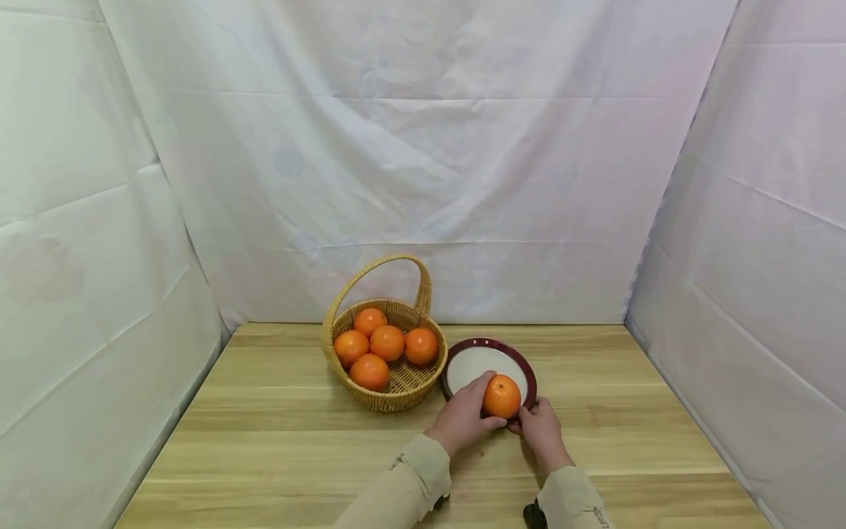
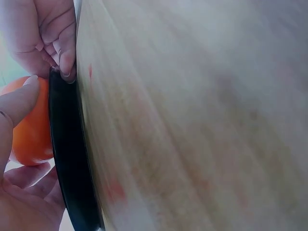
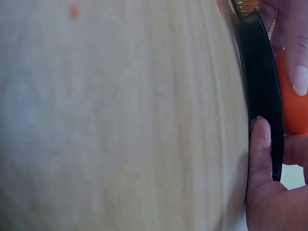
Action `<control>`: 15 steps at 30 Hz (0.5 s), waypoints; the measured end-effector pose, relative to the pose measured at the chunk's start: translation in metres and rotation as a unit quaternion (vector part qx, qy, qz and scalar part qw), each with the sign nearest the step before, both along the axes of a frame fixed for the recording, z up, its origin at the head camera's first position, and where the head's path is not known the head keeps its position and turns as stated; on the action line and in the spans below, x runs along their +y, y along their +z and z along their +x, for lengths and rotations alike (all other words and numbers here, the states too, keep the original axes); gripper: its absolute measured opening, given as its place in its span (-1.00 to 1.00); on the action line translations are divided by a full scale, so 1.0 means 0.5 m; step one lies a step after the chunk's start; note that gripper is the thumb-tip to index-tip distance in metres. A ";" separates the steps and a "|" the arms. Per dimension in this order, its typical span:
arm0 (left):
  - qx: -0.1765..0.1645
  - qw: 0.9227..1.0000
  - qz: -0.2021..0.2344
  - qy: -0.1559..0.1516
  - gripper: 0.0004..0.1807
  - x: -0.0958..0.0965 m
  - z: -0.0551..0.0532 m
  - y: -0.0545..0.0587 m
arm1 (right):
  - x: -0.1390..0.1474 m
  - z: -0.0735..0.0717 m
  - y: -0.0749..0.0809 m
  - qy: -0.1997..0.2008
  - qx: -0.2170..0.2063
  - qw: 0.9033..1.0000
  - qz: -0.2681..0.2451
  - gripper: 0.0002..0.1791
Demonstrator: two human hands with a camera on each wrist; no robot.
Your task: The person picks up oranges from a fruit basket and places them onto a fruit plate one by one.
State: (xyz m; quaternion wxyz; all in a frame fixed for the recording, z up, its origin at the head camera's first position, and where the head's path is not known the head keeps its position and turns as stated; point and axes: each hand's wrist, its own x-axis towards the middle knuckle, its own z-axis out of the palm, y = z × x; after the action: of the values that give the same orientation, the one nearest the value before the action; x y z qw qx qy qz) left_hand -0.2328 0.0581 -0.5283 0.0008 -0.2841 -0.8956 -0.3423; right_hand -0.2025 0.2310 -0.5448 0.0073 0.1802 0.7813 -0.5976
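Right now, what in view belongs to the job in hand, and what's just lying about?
In the job:
orange, held by the left hand
plate, rim pinched by the right hand

Apparently just there:
basket and its five oranges, untouched but possibly involved
wooden table
white cloth

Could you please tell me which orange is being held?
The orange at the plate, held in the left hand; the other five sit in the basket.

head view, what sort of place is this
Probably a makeshift filming booth: white cloth hangs at the back and both sides of a wooden table, where a wicker basket, oranges and a plate are set out.
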 end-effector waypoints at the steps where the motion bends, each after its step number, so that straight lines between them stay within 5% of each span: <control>1: 0.000 1.000 -0.001 0.000 -0.07 0.000 0.000 0.001 | 0.000 0.000 -0.001 0.000 0.000 1.000 0.000 -0.52; 15: -0.016 1.000 -0.023 0.012 0.11 -0.020 -0.005 0.012 | -0.001 -0.001 -0.008 -0.003 0.008 1.000 0.002 -0.48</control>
State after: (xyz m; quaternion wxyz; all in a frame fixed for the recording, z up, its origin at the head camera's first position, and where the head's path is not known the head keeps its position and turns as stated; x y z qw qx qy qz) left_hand -0.2356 0.0481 -0.5221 -0.0155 -0.2679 -0.9064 -0.3263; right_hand -0.2031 0.2306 -0.5487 -0.0012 0.1774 0.7823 -0.5972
